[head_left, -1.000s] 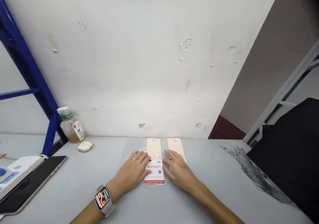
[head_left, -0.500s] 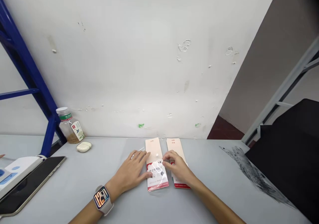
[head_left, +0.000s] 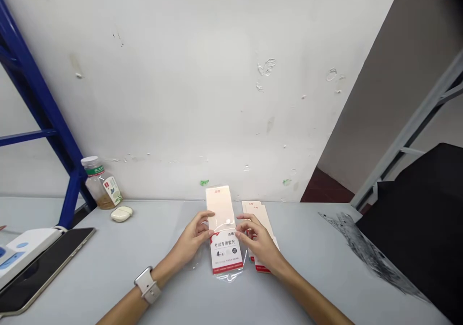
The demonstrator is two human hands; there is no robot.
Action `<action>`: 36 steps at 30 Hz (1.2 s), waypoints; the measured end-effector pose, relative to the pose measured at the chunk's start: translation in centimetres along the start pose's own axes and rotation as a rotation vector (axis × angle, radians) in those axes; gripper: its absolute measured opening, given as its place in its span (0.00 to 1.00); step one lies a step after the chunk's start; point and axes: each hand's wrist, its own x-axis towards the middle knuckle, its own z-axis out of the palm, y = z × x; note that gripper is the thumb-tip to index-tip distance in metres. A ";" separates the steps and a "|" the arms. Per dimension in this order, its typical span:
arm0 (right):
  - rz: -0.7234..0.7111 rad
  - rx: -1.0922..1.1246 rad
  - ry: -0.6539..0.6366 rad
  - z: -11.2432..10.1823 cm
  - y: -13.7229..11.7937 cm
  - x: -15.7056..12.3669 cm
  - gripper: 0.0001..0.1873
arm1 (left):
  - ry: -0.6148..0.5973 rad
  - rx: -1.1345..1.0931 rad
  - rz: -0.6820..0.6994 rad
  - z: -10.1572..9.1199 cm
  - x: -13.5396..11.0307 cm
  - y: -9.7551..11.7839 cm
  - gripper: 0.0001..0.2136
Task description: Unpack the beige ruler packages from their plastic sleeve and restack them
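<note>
Head camera is looking down at a person working over a grey desk point(head_left: 108, 262), with both hands holding up a peach-and-white card packet point(head_left: 224, 248) printed with red bands. Its lower end is sitting near the desk's surface while its top is rising toward the wall. A clear plastic sleeve point(head_left: 230, 276) is wrapping the packet's lower part, its loose end showing below the card. The left hand point(head_left: 191, 240), wearing a watch point(head_left: 147, 284) at the wrist, is closing its grip on the packet's left edge, and the right hand point(head_left: 257, 244) is closing its grip on the right edge. Just beside the right hand, a stack of similar packets point(head_left: 259, 223) is lying on the desk. Handling the sleeve looks like the step in hand, though whether it is going on or off is unclear; the next move seems to call for a steady two-handed hold.
</note>
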 end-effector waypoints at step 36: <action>0.418 -0.455 -0.113 -9.2 2.1 0.1 0.15 | 0.324 0.897 0.032 -4.6 0.5 -3.1 0.11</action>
